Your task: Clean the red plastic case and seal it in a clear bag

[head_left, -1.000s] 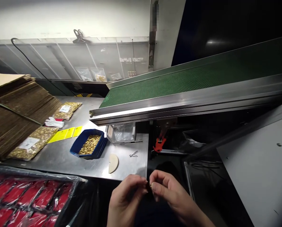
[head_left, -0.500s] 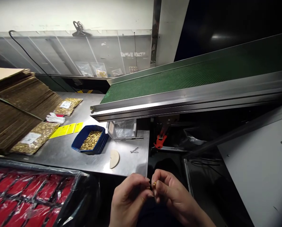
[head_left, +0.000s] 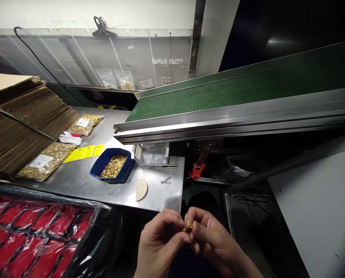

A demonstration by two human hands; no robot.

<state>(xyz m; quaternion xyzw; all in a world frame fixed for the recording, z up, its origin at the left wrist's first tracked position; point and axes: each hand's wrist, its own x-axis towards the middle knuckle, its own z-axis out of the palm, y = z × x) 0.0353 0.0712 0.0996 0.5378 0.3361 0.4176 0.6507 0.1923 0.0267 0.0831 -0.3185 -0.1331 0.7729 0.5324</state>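
Observation:
Low in the middle of the view, my two hands meet with fingertips nearly touching. My left hand pinches a tiny gold-coloured metal piece between thumb and fingers. Between the thumb and forefinger of my right hand sits another small gold-coloured metal piece, its round end facing me. Both pieces are too small to name exactly. Beyond the hands, on the metal table, stands a blue bin holding many small gold-coloured parts. A half-round wooden piece and small pliers-like tool lie nearer.
A green conveyor belt with metal sides slopes up rightward. At left are stacked cardboard, bags of gold parts, white gloves and yellow cards. Red packets fill a plastic-lined box at lower left. An orange-handled tool hangs below the conveyor.
My fingers have turned slightly, so both gold pieces show more plainly now. The view has shifted a little; the hands stay together in about the same place.

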